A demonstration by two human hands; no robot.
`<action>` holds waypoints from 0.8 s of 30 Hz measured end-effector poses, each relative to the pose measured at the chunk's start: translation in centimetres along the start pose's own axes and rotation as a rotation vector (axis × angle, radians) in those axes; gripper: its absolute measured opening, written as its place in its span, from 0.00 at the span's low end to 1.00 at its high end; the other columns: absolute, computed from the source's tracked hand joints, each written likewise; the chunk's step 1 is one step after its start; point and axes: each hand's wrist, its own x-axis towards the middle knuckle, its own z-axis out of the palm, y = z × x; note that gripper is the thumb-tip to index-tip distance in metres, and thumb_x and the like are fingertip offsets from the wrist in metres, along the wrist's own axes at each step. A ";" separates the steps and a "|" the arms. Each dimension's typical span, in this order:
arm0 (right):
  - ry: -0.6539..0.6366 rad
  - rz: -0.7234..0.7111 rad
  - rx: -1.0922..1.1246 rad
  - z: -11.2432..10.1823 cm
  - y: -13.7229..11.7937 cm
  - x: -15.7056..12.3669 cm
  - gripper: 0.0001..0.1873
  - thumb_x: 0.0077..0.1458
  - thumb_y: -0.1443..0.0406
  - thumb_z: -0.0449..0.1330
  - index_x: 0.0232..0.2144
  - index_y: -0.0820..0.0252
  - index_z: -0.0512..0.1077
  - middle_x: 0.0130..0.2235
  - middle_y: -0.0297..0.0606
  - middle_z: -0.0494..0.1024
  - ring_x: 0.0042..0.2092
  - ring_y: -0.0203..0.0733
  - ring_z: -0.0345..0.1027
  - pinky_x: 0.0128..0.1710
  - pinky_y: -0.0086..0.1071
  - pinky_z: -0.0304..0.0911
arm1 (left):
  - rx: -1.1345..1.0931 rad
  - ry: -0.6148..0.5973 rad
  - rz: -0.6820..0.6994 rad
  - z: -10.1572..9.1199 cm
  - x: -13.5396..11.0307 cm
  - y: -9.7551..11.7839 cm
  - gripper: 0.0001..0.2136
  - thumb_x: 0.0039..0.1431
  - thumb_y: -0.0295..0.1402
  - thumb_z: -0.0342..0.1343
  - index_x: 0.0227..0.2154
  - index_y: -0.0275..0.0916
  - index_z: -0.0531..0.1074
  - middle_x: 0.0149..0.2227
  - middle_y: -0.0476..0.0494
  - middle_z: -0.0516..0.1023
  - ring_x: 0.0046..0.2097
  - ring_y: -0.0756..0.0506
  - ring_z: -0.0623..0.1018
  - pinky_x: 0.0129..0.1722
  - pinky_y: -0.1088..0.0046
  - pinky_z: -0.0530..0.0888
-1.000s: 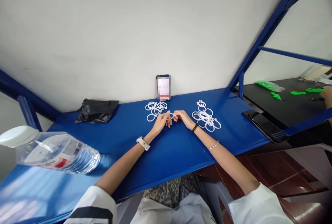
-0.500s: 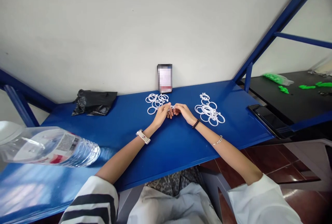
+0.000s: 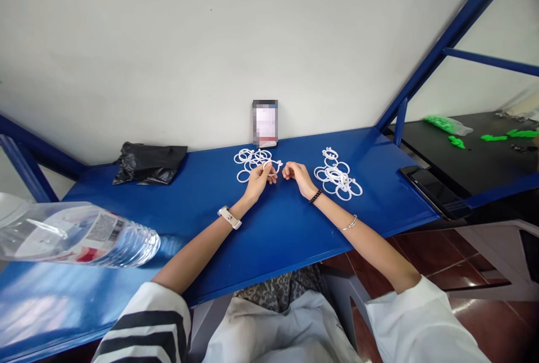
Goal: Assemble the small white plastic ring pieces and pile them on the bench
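**Inspector:** Nearest items first.

**Assistant:** A clear plastic bottle lies on its side at the near left of the blue table. Both forearms reach over the table. The left wrist carries a watch and the right a dark beaded bracelet.

**Inspector:** State of the hands?

**Assistant:** The left hand is closed, with a white ring pinched at its fingertips and raised just above the table. The right hand sits just beside it, not touching. Its fingers are curled in, and I cannot tell whether they hold anything.

**Inspector:** Surroundings?

**Assistant:** One pile of rings lies just beyond the left hand. A second pile of rings lies to the right of the right hand. A flat dark device rests at the table's right edge.

**Inspector:** Farthest?

**Assistant:** A crumpled black bag lies at the far left by the wall. A small upright panel leans against the wall behind the first pile, and its face is blurred.
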 end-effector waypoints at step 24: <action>-0.340 -0.434 -0.698 1.4 -1.0 -1.9 0.08 0.55 0.59 0.59 0.28 0.56 0.68 0.26 0.31 0.69 0.26 0.35 0.60 0.29 0.30 0.55 | 0.056 0.044 0.043 0.0 0.0 -0.2 0.24 0.58 0.57 0.48 0.26 0.38 0.66 0.18 0.51 0.68 0.21 0.51 0.69 0.21 0.75 0.65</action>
